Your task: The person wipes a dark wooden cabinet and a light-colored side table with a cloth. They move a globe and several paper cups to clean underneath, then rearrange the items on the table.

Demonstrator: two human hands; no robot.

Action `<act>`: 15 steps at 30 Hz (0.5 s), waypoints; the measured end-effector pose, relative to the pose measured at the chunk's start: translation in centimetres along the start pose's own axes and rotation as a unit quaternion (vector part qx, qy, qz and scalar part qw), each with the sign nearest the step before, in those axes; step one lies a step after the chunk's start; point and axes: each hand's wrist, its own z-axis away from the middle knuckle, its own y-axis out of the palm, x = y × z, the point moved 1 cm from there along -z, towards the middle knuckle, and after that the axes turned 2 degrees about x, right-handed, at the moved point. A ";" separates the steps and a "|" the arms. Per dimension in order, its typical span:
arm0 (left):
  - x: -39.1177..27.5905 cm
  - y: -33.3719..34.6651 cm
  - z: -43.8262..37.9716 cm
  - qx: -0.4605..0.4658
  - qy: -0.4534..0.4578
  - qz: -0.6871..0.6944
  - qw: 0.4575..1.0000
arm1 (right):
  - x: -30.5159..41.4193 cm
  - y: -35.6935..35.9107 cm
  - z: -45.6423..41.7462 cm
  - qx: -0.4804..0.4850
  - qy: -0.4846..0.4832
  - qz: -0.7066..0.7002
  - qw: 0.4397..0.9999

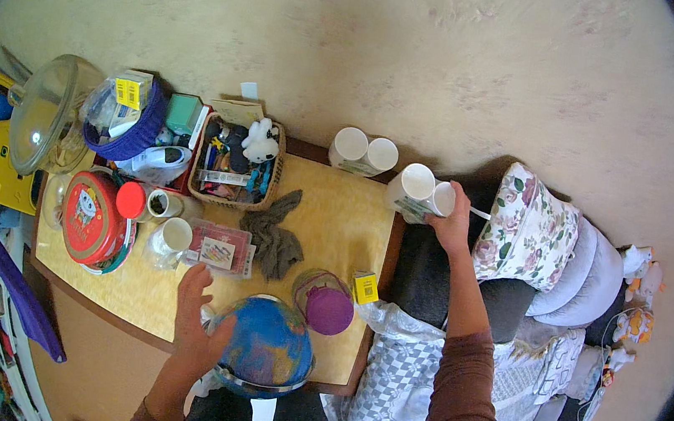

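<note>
My right hand [453, 223] grips a joined pair of white cylinders [417, 185], perhaps rolls or cups, just off the table's right edge. A similar white pair [352, 145] stands by the wall at the table's back edge. Nearer me, my left hand [200, 320] has its fingers spread beside a globe [267, 344], seemingly holding nothing; whether it touches the globe I cannot tell. A purple round-lidded container [330, 310] and a small yellow box [365, 287] stand right of the globe. Behind them lies a crumpled dark grey cloth [275, 238].
The wooden table [335, 223] also bears a wicker basket [231, 200] of small items, a purple basket [123, 149], a red round tin [92, 221] and a white cup [176, 234]. A glass lid [48, 118] leans at far left. A floral cushion [524, 227] lies at right.
</note>
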 end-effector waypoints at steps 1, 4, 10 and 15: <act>0.4 -0.1 0.3 -0.006 -0.014 -0.009 1.000 | -1.0 1.2 -0.9 0.001 -0.003 0.004 1.000; 0.8 -0.5 0.7 -0.018 -0.054 -0.044 0.997 | -3.9 4.4 -3.5 -0.007 -0.008 0.018 1.000; 2.0 -0.2 1.0 -0.014 -0.103 -0.046 0.994 | -7.7 7.1 -6.5 -0.003 0.036 -0.055 0.998; 2.9 0.8 0.4 0.001 -0.092 -0.057 0.994 | -9.8 7.8 -8.1 0.012 0.071 -0.099 0.993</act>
